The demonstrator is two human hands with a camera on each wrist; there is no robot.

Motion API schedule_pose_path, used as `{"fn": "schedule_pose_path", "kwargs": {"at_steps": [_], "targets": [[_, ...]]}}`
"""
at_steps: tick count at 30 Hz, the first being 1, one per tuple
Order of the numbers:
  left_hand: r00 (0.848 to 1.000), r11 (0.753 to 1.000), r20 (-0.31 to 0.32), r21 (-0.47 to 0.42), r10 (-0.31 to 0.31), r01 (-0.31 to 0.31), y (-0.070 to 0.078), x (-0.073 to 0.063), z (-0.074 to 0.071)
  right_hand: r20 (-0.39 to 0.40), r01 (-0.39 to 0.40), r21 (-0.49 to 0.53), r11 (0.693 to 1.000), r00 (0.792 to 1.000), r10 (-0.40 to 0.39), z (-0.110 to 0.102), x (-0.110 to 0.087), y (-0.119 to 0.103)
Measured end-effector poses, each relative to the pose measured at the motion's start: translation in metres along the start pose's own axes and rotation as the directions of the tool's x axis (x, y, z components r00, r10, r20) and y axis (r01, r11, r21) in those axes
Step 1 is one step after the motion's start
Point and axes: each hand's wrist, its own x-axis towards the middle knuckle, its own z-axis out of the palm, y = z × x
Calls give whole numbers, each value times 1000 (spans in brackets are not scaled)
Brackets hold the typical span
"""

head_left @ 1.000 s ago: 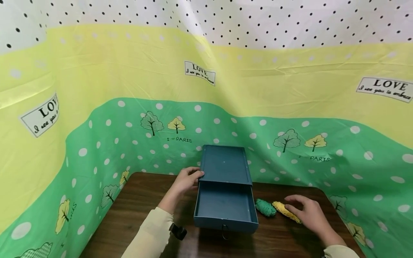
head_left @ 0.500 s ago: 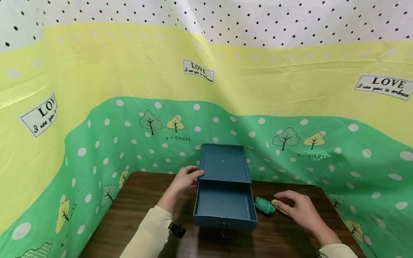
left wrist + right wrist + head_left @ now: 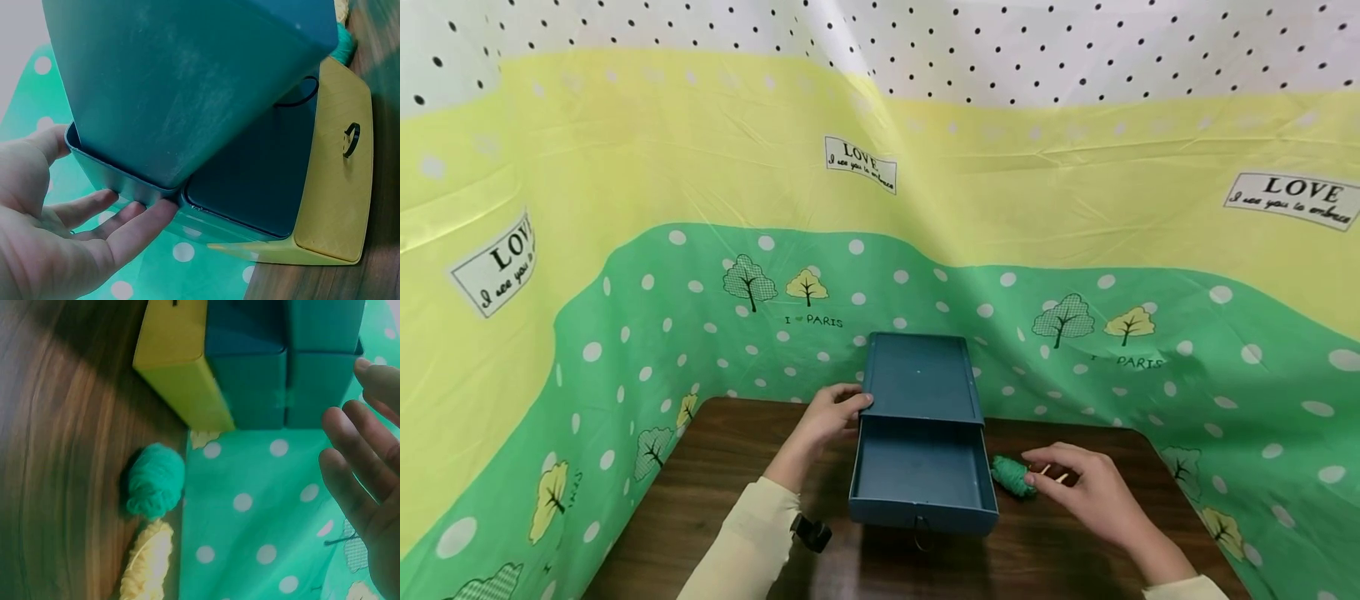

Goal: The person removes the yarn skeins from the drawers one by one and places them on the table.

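The left grip (image 3: 827, 418) holds the side of the blue drawer box (image 3: 919, 375), thumb at its top edge; the box's drawer (image 3: 917, 479) stands pulled out. The right grip (image 3: 1105, 500) is relaxed, fingers apart, and seems to hover near the green yarn (image 3: 156, 481), though contact is hard to judge. Beside that, yellow yarn (image 3: 148, 562) lies on the tabletop (image 3: 737, 467).

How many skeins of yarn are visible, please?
2: the green skein lies beside the stacked drawers; the yellow skein lies next to it, mostly behind the right hand in the head view.
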Motion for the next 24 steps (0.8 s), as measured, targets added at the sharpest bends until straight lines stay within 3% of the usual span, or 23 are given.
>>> {"fn": "schedule_pose_path", "kwargs": {"at_steps": [8,16,24], "targets": [[1000,1000,-17,11,0,1,1,-3,1,27,-2,62,998,1000,0,-2,-2,-27],[1000,1000,-24,1,-9,9,5,-5,2,16,145,145,979,989,-149,3,-5,-47],[1000,1000,-25,1,-11,11,3,-5,3,-1,179,169,969,983,-182,9,-11,-55]]}}
